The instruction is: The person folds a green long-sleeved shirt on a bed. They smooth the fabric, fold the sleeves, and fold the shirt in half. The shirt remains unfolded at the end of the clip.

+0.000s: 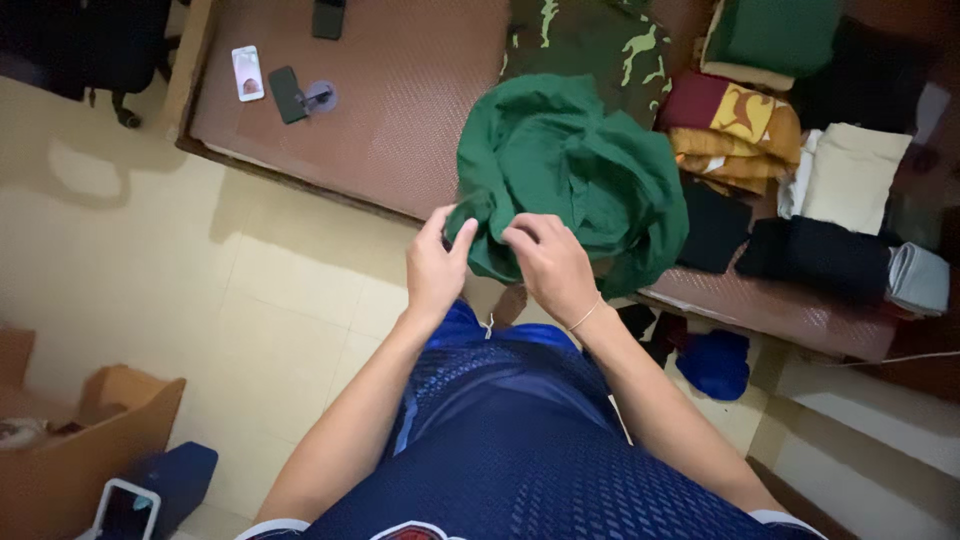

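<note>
Between both hands' pinching fingertips [462, 226], the green garment's [570, 170] near edge.

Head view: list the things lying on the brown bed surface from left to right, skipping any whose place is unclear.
White phone → dark phone → green garment held by left hand and right hand → red and yellow folded cloth → cream folded cloth → grey rolled cloth.

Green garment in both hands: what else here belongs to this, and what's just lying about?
In hand: green garment, left hand, right hand.

Lying about: folded clothes, camouflage cloth, two phones on the bed, cardboard box, blue cloth on the floor.
</note>
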